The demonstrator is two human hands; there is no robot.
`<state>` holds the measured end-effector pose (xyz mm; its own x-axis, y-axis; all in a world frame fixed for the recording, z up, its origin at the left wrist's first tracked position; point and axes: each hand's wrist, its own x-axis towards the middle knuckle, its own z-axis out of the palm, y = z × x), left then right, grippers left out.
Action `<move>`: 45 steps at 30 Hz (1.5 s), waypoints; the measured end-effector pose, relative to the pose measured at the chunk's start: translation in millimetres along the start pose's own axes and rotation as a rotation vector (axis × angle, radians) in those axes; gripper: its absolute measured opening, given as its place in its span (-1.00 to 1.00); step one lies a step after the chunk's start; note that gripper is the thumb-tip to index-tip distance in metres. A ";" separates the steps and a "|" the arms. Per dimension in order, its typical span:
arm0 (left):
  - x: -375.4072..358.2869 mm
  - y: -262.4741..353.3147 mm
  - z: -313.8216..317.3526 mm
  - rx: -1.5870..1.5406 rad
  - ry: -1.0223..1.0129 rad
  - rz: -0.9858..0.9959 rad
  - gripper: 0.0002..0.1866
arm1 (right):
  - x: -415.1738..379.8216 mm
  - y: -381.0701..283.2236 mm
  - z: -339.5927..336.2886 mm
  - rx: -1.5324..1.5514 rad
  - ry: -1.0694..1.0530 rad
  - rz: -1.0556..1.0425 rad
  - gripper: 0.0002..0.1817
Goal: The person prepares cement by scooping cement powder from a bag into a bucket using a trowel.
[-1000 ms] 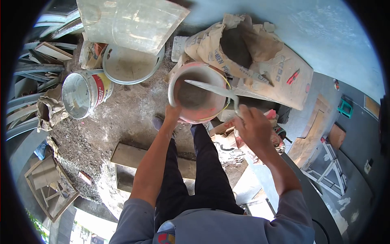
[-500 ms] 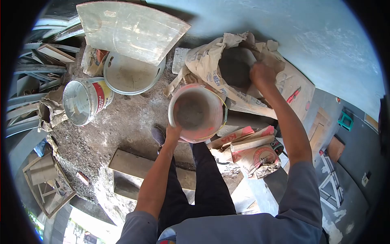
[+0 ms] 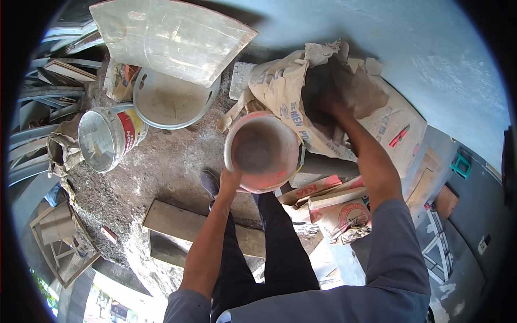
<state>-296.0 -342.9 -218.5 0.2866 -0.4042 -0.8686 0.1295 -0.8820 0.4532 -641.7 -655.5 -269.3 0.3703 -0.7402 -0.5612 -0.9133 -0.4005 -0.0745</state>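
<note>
My left hand is closed on the near rim of a pale, red-stained bucket, which is tilted with its mouth toward me. Grey powder lies at the bottom of it. Beyond its right side stands a torn-open paper cement bag. My right hand reaches deep into the bag's mouth, where shadow and blur hide the fingers and anything in them.
A white paint bucket and a wide grey tub stand at left, under a leaning board. A wooden box lies by my feet. Folded cement sacks are at right; a red-handled tool rests on a board.
My right hand has moved from the bag's right inner side, where a pale curved edge showed beside it, deeper into the dark mouth. My left hand still grips the bucket.
</note>
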 end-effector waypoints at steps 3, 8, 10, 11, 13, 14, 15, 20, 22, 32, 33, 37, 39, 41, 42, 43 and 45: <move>-4.4 5.3 -1.2 -0.028 -0.007 0.032 -0.66 | 8.3 -11.6 4.6 0.261 -0.034 -0.155 -0.70; 2.0 3.2 -11.1 -0.053 -0.074 -0.024 -0.57 | -3.6 -15.2 7.1 0.779 -0.250 -0.014 -0.70; -3.6 -0.2 -2.1 -0.109 -0.137 -0.074 -0.51 | -15.9 -30.6 -41.4 0.830 -0.432 0.278 -0.69; -3.6 7.2 0.0 -0.144 -0.156 -0.071 -0.48 | -16.4 -32.2 -41.3 0.928 -0.313 0.166 -0.66; -10.7 14.0 -1.9 -0.176 -0.155 -0.073 -0.45 | -16.7 -29.0 -43.7 0.963 -0.384 0.273 -0.67; -15.0 17.2 -0.2 -0.172 -0.149 -0.075 -0.44 | -22.2 -27.8 -50.5 0.982 -0.421 0.333 -0.67; -15.0 16.7 2.0 -0.166 -0.148 -0.071 -0.44 | -29.0 -24.0 -58.7 0.994 -0.426 0.330 -0.67; -12.3 12.6 -2.9 -0.225 -0.182 -0.112 -0.50 | -49.2 -11.7 -87.4 1.027 -0.419 0.289 -0.66; -20.3 24.4 -0.4 -0.219 -0.173 -0.122 -0.49 | -58.7 -7.7 -104.3 0.979 -0.429 0.262 -0.65; -24.6 27.8 -1.8 -0.189 -0.153 -0.135 -0.51 | -113.2 27.6 -167.4 0.969 -0.447 0.212 -0.67; -25.8 27.6 -1.4 -0.186 -0.153 -0.128 -0.52 | -119.5 31.5 -171.3 0.975 -0.413 0.194 -0.66; -41.8 38.6 -3.8 -0.180 -0.169 -0.139 -0.52 | -155.9 31.4 -201.5 0.971 -0.274 0.201 -0.65; -55.2 48.9 -3.0 -0.179 -0.148 -0.100 -0.51 | -176.6 22.3 -215.7 0.955 -0.198 0.219 -0.65; -45.0 32.8 -6.2 -0.186 -0.188 -0.051 -0.53 | -196.2 20.5 -221.5 0.939 -0.129 0.217 -0.66; -46.9 30.5 -8.6 -0.189 -0.206 -0.033 -0.53 | -206.5 19.8 -223.1 0.940 -0.119 0.201 -0.68; -48.5 27.7 -11.3 -0.196 -0.214 -0.050 -0.54 | -216.5 19.3 -224.9 0.941 -0.110 0.184 -0.71; -63.0 39.7 -12.0 -0.212 -0.227 -0.089 -0.54 | -236.5 4.3 -238.6 0.983 -0.162 0.191 -0.74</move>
<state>-297.5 -349.5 -143.4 0.0495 -0.3924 -0.9185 0.3459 -0.8559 0.3843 -692.8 -611.0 59.8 0.2425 -0.6339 -0.7344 -0.7165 0.3933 -0.5761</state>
